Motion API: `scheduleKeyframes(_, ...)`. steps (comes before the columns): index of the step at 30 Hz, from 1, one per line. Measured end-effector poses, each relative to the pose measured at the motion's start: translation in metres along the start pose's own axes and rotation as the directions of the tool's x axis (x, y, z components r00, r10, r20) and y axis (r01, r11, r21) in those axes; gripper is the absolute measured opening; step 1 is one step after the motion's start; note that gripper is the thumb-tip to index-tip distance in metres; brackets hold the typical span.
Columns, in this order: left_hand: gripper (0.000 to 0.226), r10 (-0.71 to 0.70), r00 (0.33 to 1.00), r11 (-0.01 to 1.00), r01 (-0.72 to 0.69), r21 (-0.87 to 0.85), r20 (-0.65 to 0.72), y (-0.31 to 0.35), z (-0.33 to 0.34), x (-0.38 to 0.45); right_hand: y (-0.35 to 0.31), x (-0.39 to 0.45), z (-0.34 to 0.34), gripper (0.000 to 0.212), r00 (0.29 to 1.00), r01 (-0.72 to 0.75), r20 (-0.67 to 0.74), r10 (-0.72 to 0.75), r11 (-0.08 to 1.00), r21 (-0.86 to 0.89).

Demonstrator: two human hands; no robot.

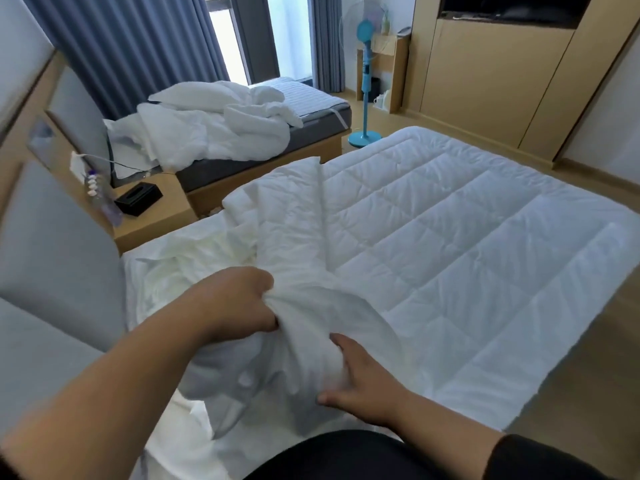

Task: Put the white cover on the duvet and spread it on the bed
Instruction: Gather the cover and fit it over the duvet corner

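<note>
Right now, from my remote seat, this is what I read off the head view.

Left hand: my left hand (239,303) has its fingers curled into a bunched fold of the white cover (311,320), gripping it at the near side of the bed.

Right hand: my right hand (363,379) sits just below the left, thumb and fingers spread around the same bunch of cloth; it looks like a loose grip, though the fingertips are buried in the fabric and I cannot be sure how firmly they hold.

White cover: crumpled in a heap between my hands and trailing toward the headboard side, lying on top of the duvet's near corner.

Duvet: the quilted white duvet (467,244) lies spread flat over most of the bed (194,455), its far corner folded up into a ridge near the middle.

Headboard: a grey padded headboard (52,244) runs along my left.

Nightstand: a wooden nightstand (159,216) stands between the two beds, with a black tissue box (138,198) on it.

Second bed: the second bed (277,133) further back carries a rumpled pile of white bedding (214,123).

Fan: a blue standing fan (365,81) stands on the floor beyond the duvet's far edge.
</note>
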State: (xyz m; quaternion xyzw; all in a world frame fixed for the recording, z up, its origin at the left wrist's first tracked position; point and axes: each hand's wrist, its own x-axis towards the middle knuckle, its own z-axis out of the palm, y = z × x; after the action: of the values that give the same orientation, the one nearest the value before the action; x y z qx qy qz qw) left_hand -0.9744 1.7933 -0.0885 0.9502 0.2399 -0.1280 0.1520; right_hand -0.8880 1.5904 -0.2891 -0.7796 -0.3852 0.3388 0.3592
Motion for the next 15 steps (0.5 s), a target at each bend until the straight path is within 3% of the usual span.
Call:
scheduleKeyframes(3, 0.023, -0.018, 0.999, 0.998, 0.015, -0.054, -0.05, 0.007, 0.001, 0.005, 0.02, 0.016, 0.007, 0.119, 0.996, -0.062, -0.08, 0.044, 0.971, -0.229)
scheduleKeyframes(8, 0.025, -0.026, 1.0, 0.997, 0.025, -0.074, -0.009, 0.003, -0.001, 0.005, 0.062, 0.017, 0.027, 0.067, 0.946, -0.315, -0.178, 0.271, 0.898, -0.308)
scheduleKeyframes(11, 0.024, -0.028, 0.998, 0.998, 0.024, 0.06, 0.065, -0.011, 0.002, 0.002, 0.077, 0.012, 0.019, 0.04, 0.946, -0.309, -0.165, 0.279, 0.929, -0.202)
scheduleKeyframes(15, 0.029, -0.097, 0.995, 0.916, 0.093, 0.391, -0.009, -0.043, 0.01, 0.01, 0.069, 0.009, 0.008, 0.037, 0.948, -0.237, -0.245, 0.204, 0.965, -0.115)
